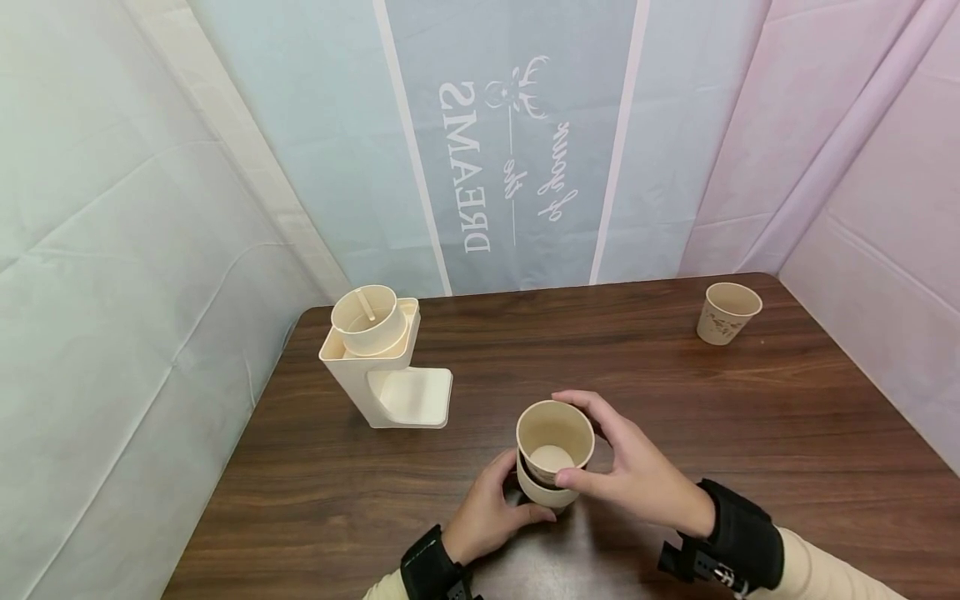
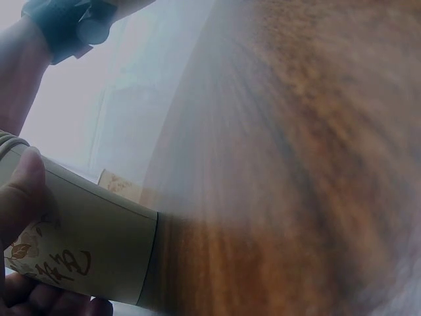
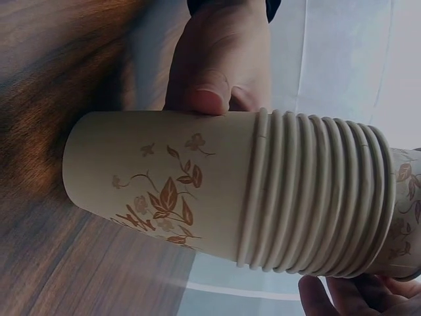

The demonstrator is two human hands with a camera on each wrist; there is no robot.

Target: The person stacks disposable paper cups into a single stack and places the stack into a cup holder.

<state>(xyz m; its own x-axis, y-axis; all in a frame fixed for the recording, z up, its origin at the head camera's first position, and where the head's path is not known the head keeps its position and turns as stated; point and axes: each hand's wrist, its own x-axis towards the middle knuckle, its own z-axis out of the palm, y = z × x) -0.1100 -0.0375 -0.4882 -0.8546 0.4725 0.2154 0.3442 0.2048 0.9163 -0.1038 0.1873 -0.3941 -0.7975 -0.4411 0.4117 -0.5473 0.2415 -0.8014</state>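
Note:
A stack of paper cups (image 3: 158,178) with brown leaf prints stands at the table's near middle, several rolled rims nested together. My left hand (image 1: 491,512) grips its side below the rims; in the left wrist view the thumb lies on the printed wall. Between the thumb and fingers of my right hand (image 1: 637,475) is the top paper cup (image 1: 553,429), which sits raised out of the stack with its base still inside. In the right wrist view, the right fingertips (image 3: 335,296) show under that cup, beside the uppermost rim.
To the left stands a cream holder (image 1: 348,379) with a flat foot; a round cup-like part (image 1: 371,337) with a stick inside sits in its top. Another paper cup (image 1: 723,317) stands at the far right of the wooden table (image 1: 337,500). Fabric walls (image 1: 525,267) border the table.

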